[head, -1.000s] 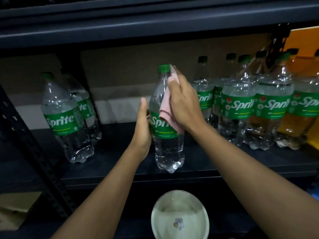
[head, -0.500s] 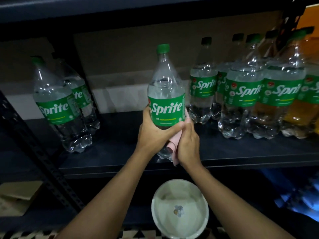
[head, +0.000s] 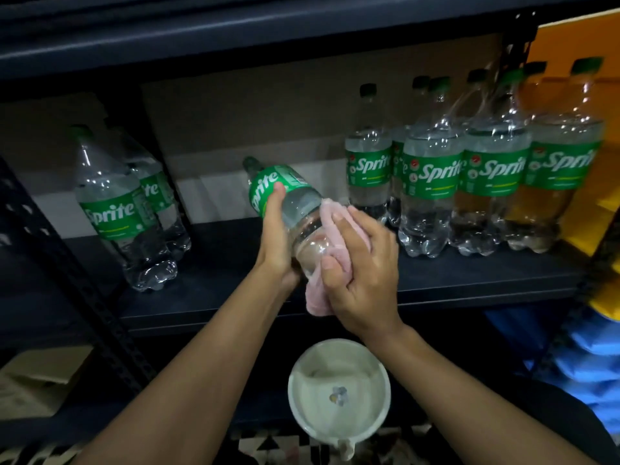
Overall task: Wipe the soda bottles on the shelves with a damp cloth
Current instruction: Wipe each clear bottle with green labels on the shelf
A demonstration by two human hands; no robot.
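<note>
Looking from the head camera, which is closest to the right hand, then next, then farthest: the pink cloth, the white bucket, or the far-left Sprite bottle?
1. Pink cloth: in the right hand, against the tilted bottle the left hand grips.
2. White bucket: just below the hand.
3. Far-left Sprite bottle: standing on the shelf, left side.

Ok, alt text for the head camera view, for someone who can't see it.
A person's left hand holds a tilted Sprite bottle while the right hand presses a pink cloth against its base. More Sprite bottles stand on the dark shelf; a pale bowl sits below.
</note>
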